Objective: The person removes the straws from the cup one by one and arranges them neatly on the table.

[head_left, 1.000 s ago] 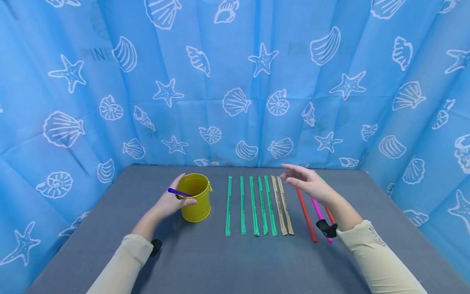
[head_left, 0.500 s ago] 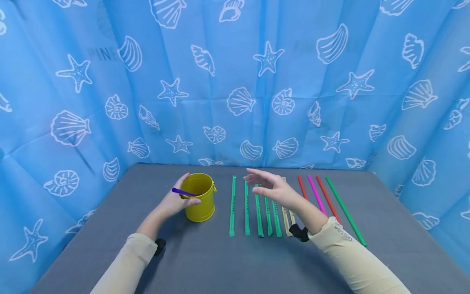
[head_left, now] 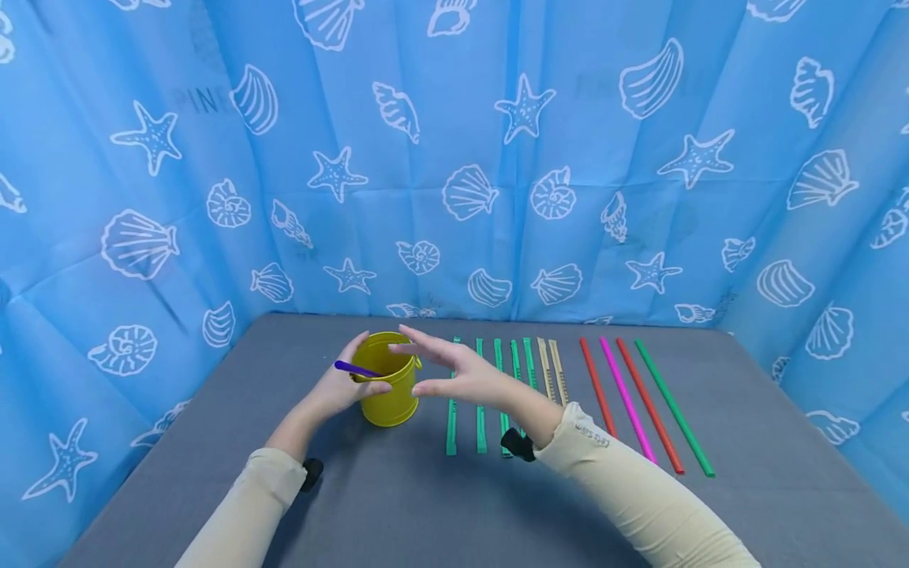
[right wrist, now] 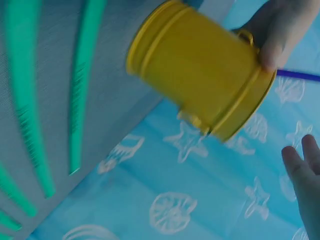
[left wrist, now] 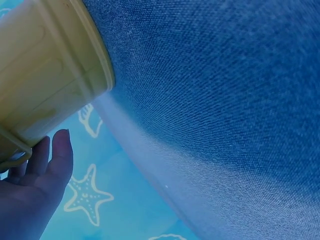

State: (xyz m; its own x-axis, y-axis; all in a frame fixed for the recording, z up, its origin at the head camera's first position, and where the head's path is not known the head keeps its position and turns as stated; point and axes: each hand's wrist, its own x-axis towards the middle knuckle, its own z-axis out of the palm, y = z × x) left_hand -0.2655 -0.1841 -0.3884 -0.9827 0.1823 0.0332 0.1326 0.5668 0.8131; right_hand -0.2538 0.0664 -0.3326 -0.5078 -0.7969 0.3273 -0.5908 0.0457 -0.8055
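A small yellow bucket [head_left: 392, 404] with loops at its rim stands at the left of the table. My left hand [head_left: 339, 393] holds it from the left, thumb along the near side and fingers round the far side. Inside leans a purple straw [head_left: 353, 368], its upper end sticking out over the rim above that hand. My right hand [head_left: 465, 379] is spread with nothing in it, fingertips just right of the bucket's mouth, overlapping the rim in the head view. In the right wrist view the bucket [right wrist: 200, 70] and the fingers [right wrist: 305, 165] appear apart.
Right of the bucket lie several green paper-wrapped straws [head_left: 451, 430], partly behind my right arm, then two tan wrapped ones [head_left: 545, 367]. Farther right are two red straws [head_left: 649, 402], a pink one [head_left: 628, 398] and a bare green one [head_left: 675, 406]. A blue shell-patterned curtain [head_left: 454, 158] surrounds the table.
My right hand has swept left from above the tan and red straws, over the green wrapped ones, to the bucket. My left hand keeps its hold, and the view has shifted slightly.
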